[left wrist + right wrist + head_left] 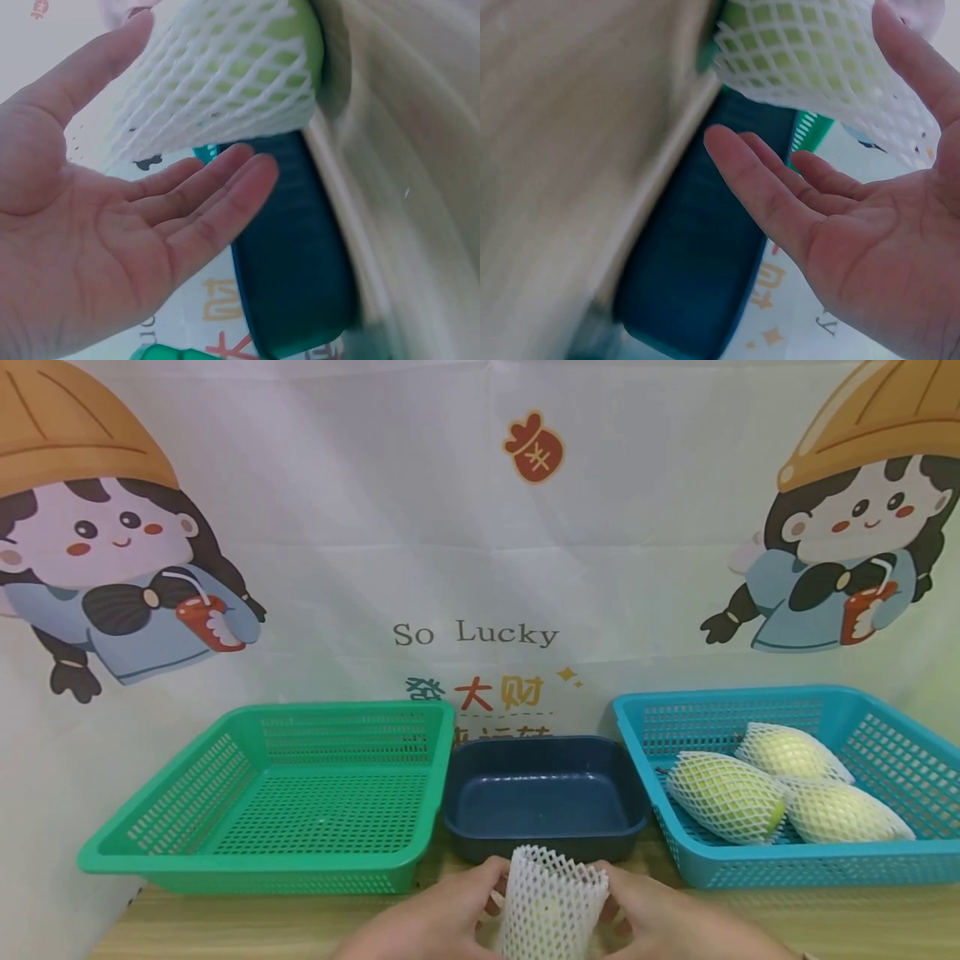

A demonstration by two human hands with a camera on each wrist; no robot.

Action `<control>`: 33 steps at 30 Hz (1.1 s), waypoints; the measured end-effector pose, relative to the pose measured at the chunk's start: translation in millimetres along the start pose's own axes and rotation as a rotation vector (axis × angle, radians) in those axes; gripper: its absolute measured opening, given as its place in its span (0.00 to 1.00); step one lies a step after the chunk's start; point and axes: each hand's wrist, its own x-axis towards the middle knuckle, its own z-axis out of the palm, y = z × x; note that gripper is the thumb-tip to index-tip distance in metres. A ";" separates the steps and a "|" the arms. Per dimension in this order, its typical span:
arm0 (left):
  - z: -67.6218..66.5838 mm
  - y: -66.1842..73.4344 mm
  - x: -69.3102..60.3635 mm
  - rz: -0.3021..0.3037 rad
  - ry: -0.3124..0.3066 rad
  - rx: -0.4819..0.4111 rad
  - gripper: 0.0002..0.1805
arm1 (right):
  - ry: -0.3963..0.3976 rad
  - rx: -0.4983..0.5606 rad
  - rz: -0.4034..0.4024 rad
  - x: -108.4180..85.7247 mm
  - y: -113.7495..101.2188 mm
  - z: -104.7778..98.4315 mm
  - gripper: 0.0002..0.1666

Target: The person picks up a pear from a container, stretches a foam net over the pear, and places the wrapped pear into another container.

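A white foam net sleeve (pixel 553 902) stands upright at the front of the table, its top end loose and gaping. Through the mesh a green fruit (pixel 306 45) shows at the lower end; its kind is unclear. My left hand (pixel 442 914) is at the sleeve's left side, thumb and fingers spread and fairly straight. On the opposite side my right hand (pixel 663 914) holds a similar pose, with its palm (pixel 885 240) facing the sleeve in the right wrist view. Whether the fingertips touch the mesh, I cannot tell.
Behind the hands stands a dark blue basin (pixel 543 806). A green plastic basket (pixel 285 862) is to its left. The blue basket (pixel 825 862) on the right holds three net-wrapped fruits (pixel 723 797). A printed cloth (pixel 480 527) hangs behind them.
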 end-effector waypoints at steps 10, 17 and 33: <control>5.3 33.9 -18.1 0.156 0.066 0.026 0.28 | -0.026 0.097 -0.136 5.3 4.7 16.6 0.22; 7.1 30.8 -16.8 0.211 0.061 0.069 0.27 | -0.075 0.348 -0.091 5.0 4.7 23.9 0.23; 17.7 7.1 4.0 0.080 0.045 0.332 0.24 | -0.085 0.068 -0.114 18.8 27.9 19.7 0.22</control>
